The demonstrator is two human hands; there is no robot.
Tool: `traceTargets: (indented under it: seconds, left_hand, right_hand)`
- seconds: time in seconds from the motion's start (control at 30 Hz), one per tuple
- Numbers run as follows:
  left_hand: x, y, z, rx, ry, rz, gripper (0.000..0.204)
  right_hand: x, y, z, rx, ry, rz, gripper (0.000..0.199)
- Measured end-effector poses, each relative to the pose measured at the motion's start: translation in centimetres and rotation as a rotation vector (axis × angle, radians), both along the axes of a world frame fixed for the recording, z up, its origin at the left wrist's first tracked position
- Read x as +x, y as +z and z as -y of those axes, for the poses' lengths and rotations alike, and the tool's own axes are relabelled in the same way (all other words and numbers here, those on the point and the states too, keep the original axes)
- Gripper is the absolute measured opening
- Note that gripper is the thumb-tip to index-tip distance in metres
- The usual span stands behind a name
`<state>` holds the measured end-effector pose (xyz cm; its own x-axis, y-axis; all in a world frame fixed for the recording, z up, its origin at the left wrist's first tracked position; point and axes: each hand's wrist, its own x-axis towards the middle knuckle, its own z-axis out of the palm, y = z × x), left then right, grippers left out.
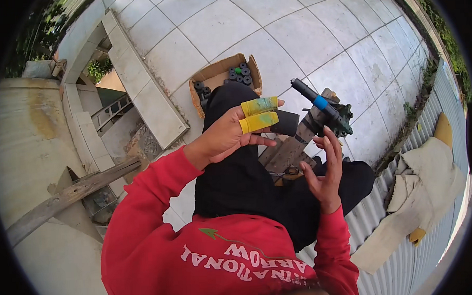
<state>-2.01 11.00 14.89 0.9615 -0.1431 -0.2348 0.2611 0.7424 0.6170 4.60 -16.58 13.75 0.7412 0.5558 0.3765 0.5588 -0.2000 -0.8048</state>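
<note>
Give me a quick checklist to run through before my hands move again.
1. Right hand free: ok, open and holding nothing.
2. Dark cylinder secure at the left hand: cannot tell, it sits by the fingers, hold unclear.
3. Yellow wraps on two left fingers: ok.
4. Right fingers wrapped too: not ok, bare.
5. Blue-banded tool fixed firmly: cannot tell.
6. Cardboard box open on top: ok, black pieces showing.
</note>
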Motion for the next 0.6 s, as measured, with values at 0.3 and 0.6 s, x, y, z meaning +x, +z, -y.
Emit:
traceTargets:
  seconds: [0.3,0.6]
  left_hand:
    - [1.5,-5.4,5.4,0.258,-0.422,-0.123,0.049]
    - [3.0,-6.1,6.7,0.615,-0.296,0.187,0.077]
  right_hand:
    - [-2.0,-4.1,2.5,0.075,-0.084,-0.366,0.052]
    - [-2.1,-4.6,0.9,0.524,-0.11,-0.893,0.048]
